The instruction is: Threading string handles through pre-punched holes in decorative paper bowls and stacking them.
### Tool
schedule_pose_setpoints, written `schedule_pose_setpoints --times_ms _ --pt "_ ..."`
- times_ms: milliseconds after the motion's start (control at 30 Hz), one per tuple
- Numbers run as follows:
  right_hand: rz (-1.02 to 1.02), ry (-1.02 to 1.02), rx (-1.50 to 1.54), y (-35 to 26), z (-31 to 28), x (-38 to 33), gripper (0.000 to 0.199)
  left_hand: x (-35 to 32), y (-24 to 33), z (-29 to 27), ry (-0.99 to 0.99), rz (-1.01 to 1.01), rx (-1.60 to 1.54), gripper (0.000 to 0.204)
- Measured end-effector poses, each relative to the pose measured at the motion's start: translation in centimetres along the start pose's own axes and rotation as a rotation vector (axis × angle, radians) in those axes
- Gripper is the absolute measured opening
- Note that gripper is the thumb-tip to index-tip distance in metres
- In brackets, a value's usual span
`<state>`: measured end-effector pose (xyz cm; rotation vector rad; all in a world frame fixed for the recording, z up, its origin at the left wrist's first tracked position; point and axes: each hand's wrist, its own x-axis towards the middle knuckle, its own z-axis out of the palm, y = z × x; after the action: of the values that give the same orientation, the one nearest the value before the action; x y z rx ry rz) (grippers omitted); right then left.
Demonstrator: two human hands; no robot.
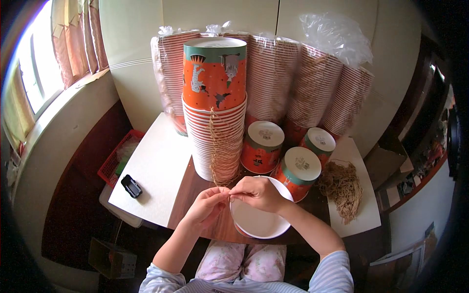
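Note:
My left hand and my right hand meet fingertip to fingertip at the left rim of a paper bucket. That bucket stands mouth up at the table's near edge, white inside. Thin tan twine hangs down the front of a tall stack of nested buckets and reaches the fingers of my left hand, which are closed in a pinch on it. My right hand is also pinched, its wrist crossing over the bucket's rim; what lies between its fingertips is too small to make out.
Three upturned orange and green buckets stand beyond my right hand. A bundle of loose twine lies at the right. Tall plastic-wrapped bucket stacks line the back wall. A small black object rests at the left, near a red basket.

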<state>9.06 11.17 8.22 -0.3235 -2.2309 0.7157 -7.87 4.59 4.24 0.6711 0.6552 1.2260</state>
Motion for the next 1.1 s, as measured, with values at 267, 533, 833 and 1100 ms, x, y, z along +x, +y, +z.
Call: schedule_pose_setpoints --times_ms 267,533,833,1100 --pt "0.043 0.017 -0.08 0.3 0.1 -0.1 0.009 -0.3 -0.1 0.5 0.047 -0.006 0.006 0.012" --pt "0.176 -0.01 0.015 0.3 0.1 -0.1 0.008 -0.1 -0.5 0.0 0.134 0.424 0.774 0.009" --pt "0.287 -0.126 0.056 1.3 0.2 -0.5 0.012 -0.3 -0.1 0.0 0.194 0.451 0.649 0.007" --pt "0.334 -0.164 0.096 1.4 0.0 -0.5 0.012 -0.8 0.3 -0.4 0.104 0.308 0.358 0.006"
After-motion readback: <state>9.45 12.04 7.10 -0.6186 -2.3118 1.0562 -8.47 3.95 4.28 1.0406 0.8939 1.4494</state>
